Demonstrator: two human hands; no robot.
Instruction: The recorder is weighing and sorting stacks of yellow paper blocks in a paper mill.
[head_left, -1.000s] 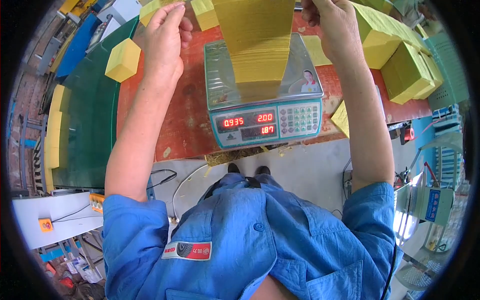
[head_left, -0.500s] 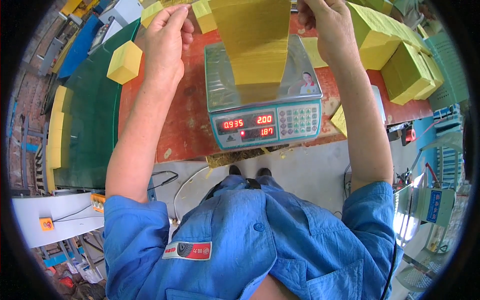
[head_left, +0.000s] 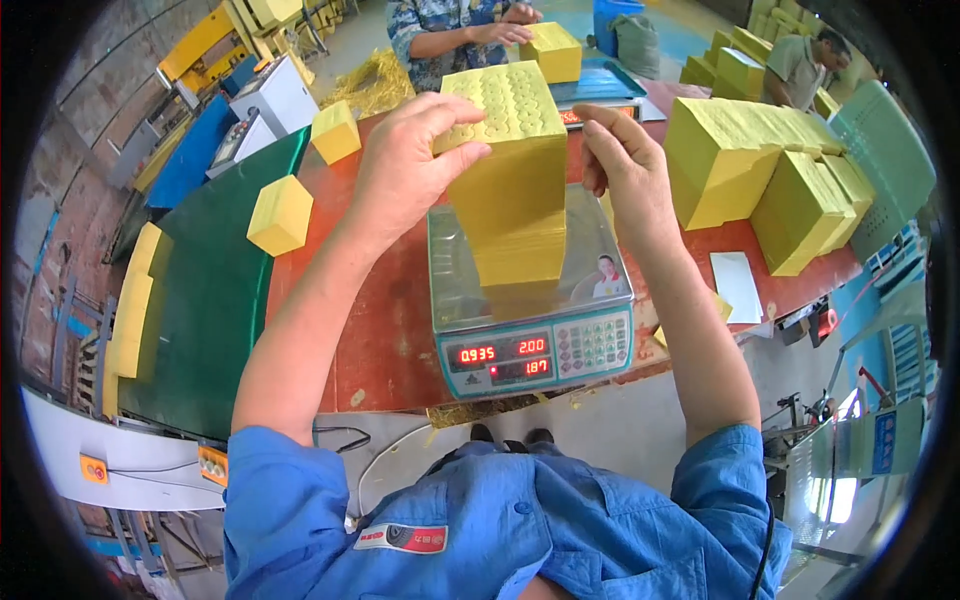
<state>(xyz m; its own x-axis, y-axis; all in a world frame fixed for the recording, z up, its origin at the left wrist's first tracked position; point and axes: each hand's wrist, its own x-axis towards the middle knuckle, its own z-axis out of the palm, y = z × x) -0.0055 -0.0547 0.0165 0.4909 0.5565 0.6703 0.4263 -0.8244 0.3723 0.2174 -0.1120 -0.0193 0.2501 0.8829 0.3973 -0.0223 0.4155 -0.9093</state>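
Yellow paper is standing as a tall stack [head_left: 515, 190] on the pan of a weighing scale [head_left: 530, 330] at the centre of the frame. The left hand [head_left: 410, 165] is closing its grip on the stack's top left edge, thumb lying across the embossed top sheet. The right hand [head_left: 625, 170] is pressing fingertips to the top right edge, seemingly only steadying it. The scale is resting on a reddish bench [head_left: 380, 320], with larger yellow stacks [head_left: 760, 180] sitting at upper right.
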